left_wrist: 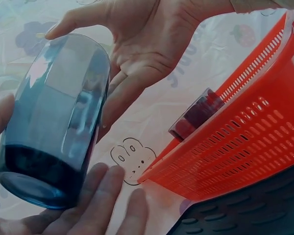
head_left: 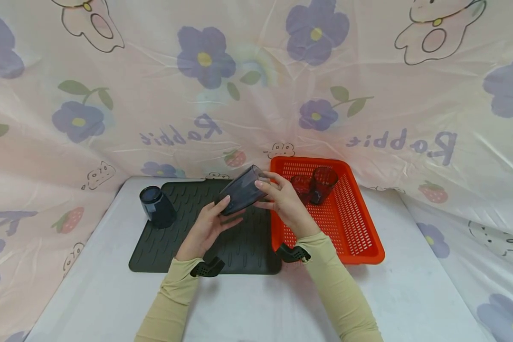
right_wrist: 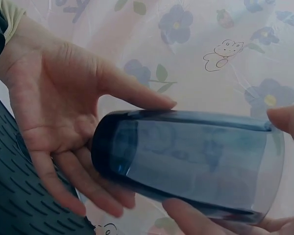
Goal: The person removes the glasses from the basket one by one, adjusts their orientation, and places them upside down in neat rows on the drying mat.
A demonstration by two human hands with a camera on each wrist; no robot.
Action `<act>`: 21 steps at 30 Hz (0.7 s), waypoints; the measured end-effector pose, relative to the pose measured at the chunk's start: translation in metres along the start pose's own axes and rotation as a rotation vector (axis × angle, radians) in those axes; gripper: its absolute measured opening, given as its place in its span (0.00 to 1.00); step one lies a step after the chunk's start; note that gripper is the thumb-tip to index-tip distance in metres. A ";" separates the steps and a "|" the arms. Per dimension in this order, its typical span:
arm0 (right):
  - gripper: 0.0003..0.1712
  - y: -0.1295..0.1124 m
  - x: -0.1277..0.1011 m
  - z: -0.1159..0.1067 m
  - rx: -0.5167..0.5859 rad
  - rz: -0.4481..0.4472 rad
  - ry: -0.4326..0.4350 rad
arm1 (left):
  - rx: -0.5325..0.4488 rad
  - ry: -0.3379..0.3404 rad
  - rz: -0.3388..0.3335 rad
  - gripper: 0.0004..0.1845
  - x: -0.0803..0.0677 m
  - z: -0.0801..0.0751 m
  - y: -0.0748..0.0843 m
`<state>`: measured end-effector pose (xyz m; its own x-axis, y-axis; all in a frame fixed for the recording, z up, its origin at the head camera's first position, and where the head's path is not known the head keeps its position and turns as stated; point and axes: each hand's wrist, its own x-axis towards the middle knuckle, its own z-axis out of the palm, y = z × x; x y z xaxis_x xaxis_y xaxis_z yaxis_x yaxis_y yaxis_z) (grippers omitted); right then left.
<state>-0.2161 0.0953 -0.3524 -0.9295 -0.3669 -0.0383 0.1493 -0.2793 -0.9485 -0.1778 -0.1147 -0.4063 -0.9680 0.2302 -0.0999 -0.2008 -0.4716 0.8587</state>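
A dark blue glass tumbler (head_left: pixel 242 191) is held tilted in the air above the drying mat (head_left: pixel 248 242), its thick base toward the left. My left hand (head_left: pixel 206 227) grips the base end, thumb on top and fingers beneath. At the rim end, my right hand (head_left: pixel 284 199) pinches the glass between thumb and fingers. The right wrist view shows the tumbler (right_wrist: pixel 196 161) lying across between both hands, its faceted wall see-through and nothing visible inside. A second dark blue tumbler (head_left: pixel 158 209) stands upside down on the mat's left back corner.
A red-orange slotted basket (head_left: pixel 369 237) stands right of the mat, overlapping its right edge. Inside, toward the back, two glasses (head_left: pixel 324 183) lean close together. A white table (head_left: pixel 239 308) carries everything, and a patterned curtain (head_left: pixel 256 104) hangs behind and along the sides.
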 end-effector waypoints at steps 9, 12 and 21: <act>0.34 0.003 0.001 -0.001 -0.006 0.028 -0.076 | -0.067 0.069 0.026 0.27 -0.001 -0.003 -0.001; 0.36 0.003 0.000 -0.002 -0.002 0.035 -0.093 | -0.092 0.095 0.036 0.28 0.000 -0.003 0.000; 0.32 0.005 -0.001 -0.005 -0.008 0.081 -0.143 | -0.156 0.110 0.096 0.24 0.000 -0.007 0.003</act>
<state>-0.2161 0.0989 -0.3583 -0.8569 -0.5107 -0.0703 0.2189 -0.2369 -0.9466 -0.1790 -0.1220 -0.4073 -0.9927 0.0873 -0.0835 -0.1196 -0.6152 0.7792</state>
